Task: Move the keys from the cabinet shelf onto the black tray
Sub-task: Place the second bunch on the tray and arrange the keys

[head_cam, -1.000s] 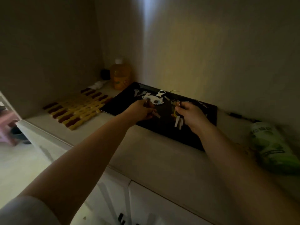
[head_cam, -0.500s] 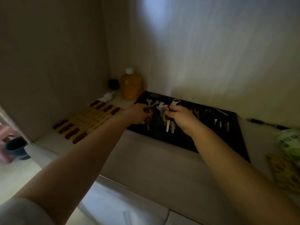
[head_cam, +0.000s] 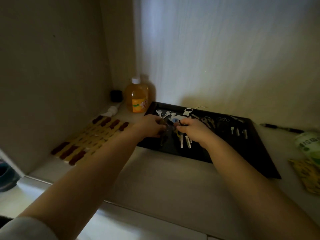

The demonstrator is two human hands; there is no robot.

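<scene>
In the head view, both hands are over the black tray (head_cam: 259, 153) on the cabinet shelf (head_cam: 164, 179). The left hand (head_cam: 149, 127) grips a dark key bunch (head_cam: 163, 135); the right hand (head_cam: 194, 130) holds hanging silver keys (head_cam: 184, 143).

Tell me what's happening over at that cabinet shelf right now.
A person is sorting keys over a flat black tray on a pale cabinet shelf. The left hand grips a dark key bunch on a ring, and the right hand holds a bunch of silver keys that dangles over the tray. More loose keys already lie on the tray. An orange bottle with a white cap stands in the corner behind it.
</scene>
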